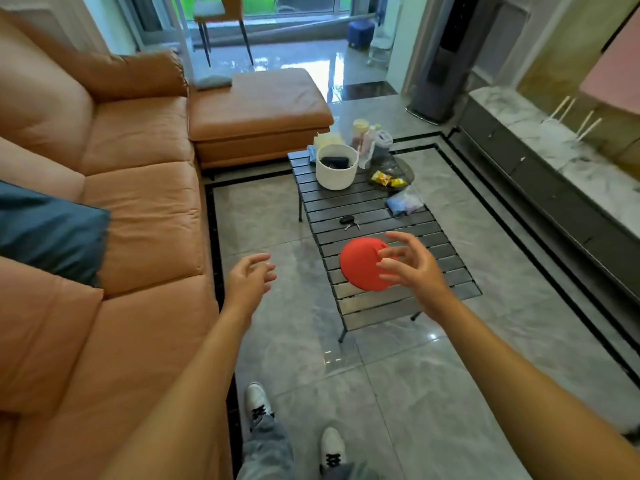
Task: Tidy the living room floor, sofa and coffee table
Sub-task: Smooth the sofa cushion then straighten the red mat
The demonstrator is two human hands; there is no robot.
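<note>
A red bowl [362, 263] shows its rounded side over the near end of the black slatted coffee table [381, 306]. My right hand [410, 266] is at the bowl's right edge with fingers spread and loosely bent. The fingertips overlap the rim, and no firm grip shows. My left hand [247, 277] hangs over the floor between the orange sofa [138, 209] and the table, fingers relaxed and holding nothing. On the table lie a key fob [349, 221], a plastic bag [403, 202], a snack dish [389, 178] and a white bucket [336, 169].
A blue cushion [48, 230] lies on the sofa at the left. Bottles and cups [370, 140] crowd the table's far end. A low dark TV cabinet [554, 188] runs along the right wall. My two shoes [258, 403] stand on the grey tiled floor.
</note>
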